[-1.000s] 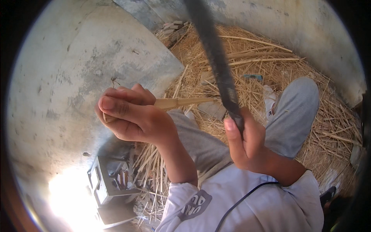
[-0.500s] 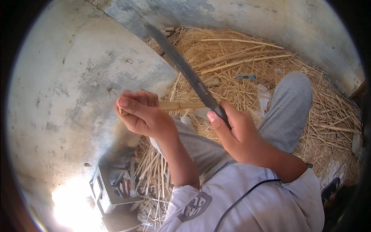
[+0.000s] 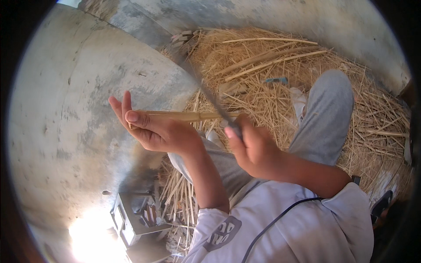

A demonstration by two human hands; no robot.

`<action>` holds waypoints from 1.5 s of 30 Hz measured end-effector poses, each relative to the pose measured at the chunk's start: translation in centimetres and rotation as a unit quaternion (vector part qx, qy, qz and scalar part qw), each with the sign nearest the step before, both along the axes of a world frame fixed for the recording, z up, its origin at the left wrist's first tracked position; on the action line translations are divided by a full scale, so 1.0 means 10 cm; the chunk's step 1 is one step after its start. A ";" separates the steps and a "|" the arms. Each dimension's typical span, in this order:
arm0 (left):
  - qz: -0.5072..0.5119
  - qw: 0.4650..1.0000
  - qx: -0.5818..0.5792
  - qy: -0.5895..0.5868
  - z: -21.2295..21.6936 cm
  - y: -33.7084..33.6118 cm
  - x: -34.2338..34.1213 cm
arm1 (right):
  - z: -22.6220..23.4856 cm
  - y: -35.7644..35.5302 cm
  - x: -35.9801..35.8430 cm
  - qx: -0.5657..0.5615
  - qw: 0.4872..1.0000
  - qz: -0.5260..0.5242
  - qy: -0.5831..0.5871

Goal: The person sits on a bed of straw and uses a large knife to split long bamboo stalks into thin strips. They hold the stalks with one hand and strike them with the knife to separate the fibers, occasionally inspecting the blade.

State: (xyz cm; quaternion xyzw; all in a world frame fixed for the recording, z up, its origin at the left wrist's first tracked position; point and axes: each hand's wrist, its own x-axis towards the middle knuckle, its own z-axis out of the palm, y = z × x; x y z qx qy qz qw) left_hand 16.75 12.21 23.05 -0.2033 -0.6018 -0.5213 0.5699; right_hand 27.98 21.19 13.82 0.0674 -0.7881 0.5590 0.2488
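Observation:
My left hand [image 3: 169, 136] is closed on a pale split bamboo strip [image 3: 186, 116], the thumb pressing along it while two fingers stick up. The strip lies roughly level, with a node partway along, and reaches toward my right hand [image 3: 258, 151]. That hand is wrapped round the dark handle of a long knife [image 3: 212, 100]. Smeared by motion, the blade slants up and left from the handle and crosses the strip near its right end. Whether the edge touches the strip, I cannot tell.
Shavings and straw-like strips [image 3: 263, 94] cover the floor, with longer bamboo pieces [image 3: 276, 65] at the back. A small blue object [image 3: 276, 80] lies among them. Concrete walls [image 3: 87, 105] stand left and behind. A metal-framed stand [image 3: 136, 215] is at lower left, beside a bright light.
The knife has swung to a steeper, more foreshortened angle, and my right hand has shifted slightly left. Two fingers of my left hand have lifted away from the strip.

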 end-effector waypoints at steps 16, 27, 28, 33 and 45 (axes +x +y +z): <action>0.085 0.994 0.013 0.073 -0.28 -0.03 -0.10 | -0.06 0.14 0.00 0.028 0.996 0.024 -0.077; 0.019 0.994 0.050 0.091 -0.23 0.26 -0.05 | 0.12 0.28 0.06 -0.095 0.977 0.076 -0.174; 0.014 0.995 0.049 0.081 -0.24 0.29 -0.04 | 0.11 0.27 0.08 -0.087 0.983 0.059 -0.149; 0.000 0.996 0.068 0.065 -0.29 0.32 -0.06 | 0.46 0.43 0.04 -0.246 0.969 0.032 -0.001; 0.021 0.998 0.057 -0.012 -0.26 0.31 -0.07 | -0.39 0.23 -0.28 -0.068 0.990 0.057 -0.105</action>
